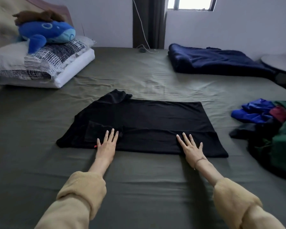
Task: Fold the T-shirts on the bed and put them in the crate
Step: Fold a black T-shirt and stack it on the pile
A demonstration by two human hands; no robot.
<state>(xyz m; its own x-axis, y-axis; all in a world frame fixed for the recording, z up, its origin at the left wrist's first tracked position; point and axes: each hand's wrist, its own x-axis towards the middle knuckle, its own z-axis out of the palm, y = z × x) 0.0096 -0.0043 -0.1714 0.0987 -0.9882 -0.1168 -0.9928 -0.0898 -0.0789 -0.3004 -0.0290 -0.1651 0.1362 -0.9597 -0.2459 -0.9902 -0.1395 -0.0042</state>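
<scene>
Head view: one black T-shirt (155, 121) lies flat and sideways on the olive bed (139, 187), its near long edge folded over, one sleeve sticking out toward the far left. Two hands press it along that near edge: left hand (106, 146) flat with fingers straight on the sleeve end, right hand (191, 148) spread flat near the hem end. At right, one heap of clothes (267, 123) waits, well apart.
</scene>
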